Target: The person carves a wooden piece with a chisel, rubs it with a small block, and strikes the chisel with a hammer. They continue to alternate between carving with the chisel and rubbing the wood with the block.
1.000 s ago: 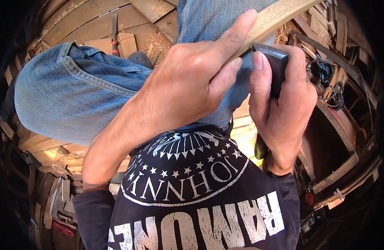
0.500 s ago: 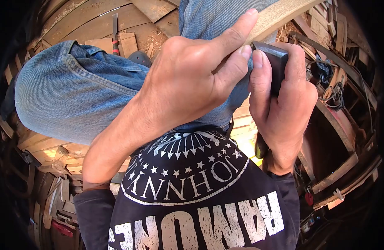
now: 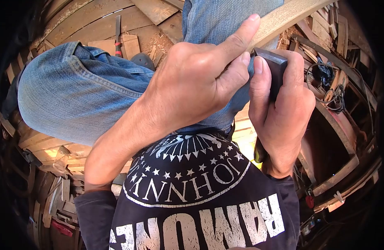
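A pale wooden strip (image 3: pixel 292 16) with straight, squared edges slants across the faded blue denim jeans (image 3: pixel 212 18), over the outer edge of the forward leg, its far end running out of view at the top. Its near end disappears under the left hand (image 3: pixel 192 75). That hand grasps the strip, the index finger stretched out on the upper face and the thumb bent in close to the corner of a wide dark metal blade (image 3: pixel 277 73); the remaining fingers are hidden beneath. The right hand (image 3: pixel 285 118) clenches the blade, thumb laid along one side and index finger curled round the other. The blade's bright bevelled end faces forward, its pointed corner right at the strip's lower edge; I cannot tell whether it bites in.

On the brown plank floor (image 3: pixel 90 31), toward its far left edge, lies a flat-bladed tool with a red-and-black handle (image 3: pixel 118 49), just beside a small pale wood block (image 3: pixel 131 46). A dark grey shoe (image 3: pixel 142 61) rests near them. Thin black cables (image 3: pixel 334 100) loop among wood scraps at the right, beside a curved wooden frame (image 3: pixel 336 171). White lettering covers the black shirt (image 3: pixel 200 214).
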The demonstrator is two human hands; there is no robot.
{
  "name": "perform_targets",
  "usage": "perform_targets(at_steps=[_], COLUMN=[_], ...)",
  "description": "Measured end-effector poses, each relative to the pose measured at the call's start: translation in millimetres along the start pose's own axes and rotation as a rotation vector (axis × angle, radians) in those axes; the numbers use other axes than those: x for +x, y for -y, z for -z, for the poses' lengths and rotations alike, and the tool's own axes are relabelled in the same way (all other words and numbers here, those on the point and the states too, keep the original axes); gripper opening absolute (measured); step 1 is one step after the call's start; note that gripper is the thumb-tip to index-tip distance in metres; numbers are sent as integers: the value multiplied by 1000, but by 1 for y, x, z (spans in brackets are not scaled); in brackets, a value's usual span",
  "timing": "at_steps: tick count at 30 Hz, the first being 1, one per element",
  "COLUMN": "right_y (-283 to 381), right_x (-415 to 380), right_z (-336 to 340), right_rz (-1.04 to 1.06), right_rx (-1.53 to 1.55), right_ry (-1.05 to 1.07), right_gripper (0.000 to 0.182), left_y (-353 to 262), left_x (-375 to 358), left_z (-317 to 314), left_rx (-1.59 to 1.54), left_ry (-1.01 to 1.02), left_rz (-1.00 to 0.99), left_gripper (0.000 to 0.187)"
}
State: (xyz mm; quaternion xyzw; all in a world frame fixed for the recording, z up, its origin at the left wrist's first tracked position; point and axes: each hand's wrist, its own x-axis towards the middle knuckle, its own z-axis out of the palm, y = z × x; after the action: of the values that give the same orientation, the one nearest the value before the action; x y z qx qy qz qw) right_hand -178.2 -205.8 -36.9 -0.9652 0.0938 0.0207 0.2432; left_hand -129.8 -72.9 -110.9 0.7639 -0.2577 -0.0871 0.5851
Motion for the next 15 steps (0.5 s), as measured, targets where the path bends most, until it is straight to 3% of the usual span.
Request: perform_targets(at_steps=[15], right_y=[-4], right_x=[-1], right_z=[0], right_rz=[18], right_rx=[10], right_ry=[45], right_gripper=[17], left_y=[-3], left_x=[1], left_z=[4], left_rx=[-10], left_ry=[39], left_rz=[32], left_gripper=[48])
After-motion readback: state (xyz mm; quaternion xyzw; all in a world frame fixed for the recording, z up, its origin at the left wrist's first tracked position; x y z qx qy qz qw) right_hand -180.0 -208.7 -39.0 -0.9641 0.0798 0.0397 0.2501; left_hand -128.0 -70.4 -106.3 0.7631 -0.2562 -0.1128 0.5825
